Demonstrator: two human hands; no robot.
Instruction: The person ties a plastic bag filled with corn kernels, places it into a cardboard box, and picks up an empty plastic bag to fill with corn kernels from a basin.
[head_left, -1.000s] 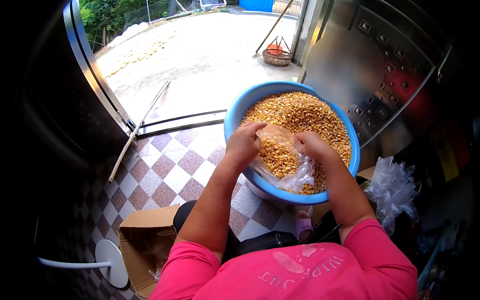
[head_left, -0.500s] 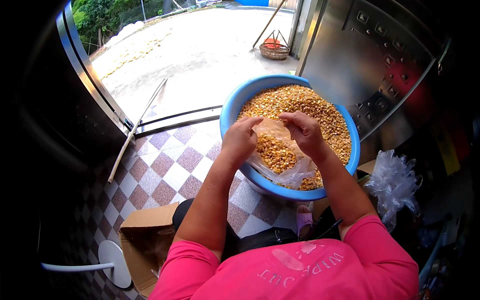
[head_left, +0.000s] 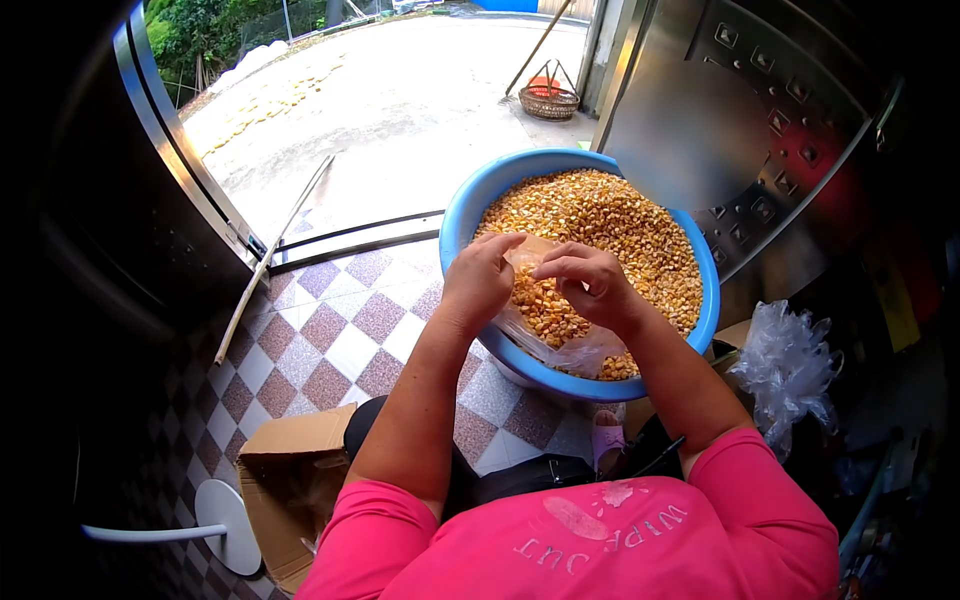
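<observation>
A clear plastic bag (head_left: 586, 354) with corn kernels in it rests on the loose corn (head_left: 620, 215) that fills a large blue basin (head_left: 462, 215). My left hand (head_left: 483, 275) pinches the bag's rim on its left side. Over the bag's upper right part is my right hand (head_left: 590, 283), its index finger stretched toward the left hand and its other fingers curled. Whether the right fingers touch the plastic cannot be made out. Part of the bag's opening is hidden behind both hands.
A bundle of clear plastic bags (head_left: 785, 370) is right of the basin. An open cardboard box (head_left: 300, 435) and a white round base (head_left: 238, 525) stand lower left. A long stick (head_left: 270, 262) leans across the door sill; outside sits a wicker basket (head_left: 549, 103).
My right hand has moved from the bag's right side up and then left toward my left hand, and its pinch on the rim has loosened. The left hand keeps its pinch.
</observation>
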